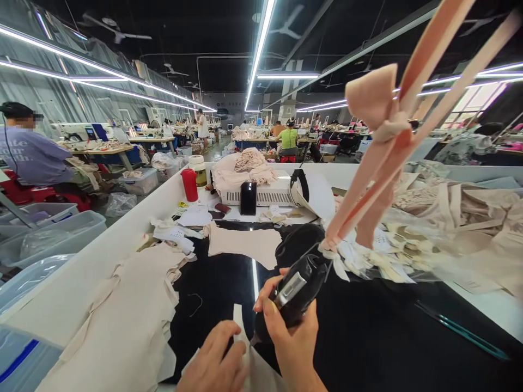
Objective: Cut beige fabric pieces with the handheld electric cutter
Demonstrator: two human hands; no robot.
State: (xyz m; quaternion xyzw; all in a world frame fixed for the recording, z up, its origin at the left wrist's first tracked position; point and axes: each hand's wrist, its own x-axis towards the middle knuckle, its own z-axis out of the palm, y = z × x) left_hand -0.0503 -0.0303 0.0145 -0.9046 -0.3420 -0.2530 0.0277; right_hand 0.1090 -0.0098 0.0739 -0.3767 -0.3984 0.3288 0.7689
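Note:
My right hand [292,332] is wrapped around a black hand-held power tool [296,291] with a metal strip along its side. Knotted pink fabric bands [370,163] run up from the tool's upper end. Its lower tip points down beside a narrow pale strip [237,312]. Bent over that strip, the fingers of my left hand [218,356] press it against a light fabric piece [261,370] at the table's near edge. Part of the strip is hidden beneath those fingers.
Beige fabric pieces [118,310] are stacked at the left, and another cut piece [245,242] lies ahead on the black tabletop [359,337]. A teal pen-like stick [463,330] rests at the right. Behind stand a red cup [189,185] and a white machine box [261,197].

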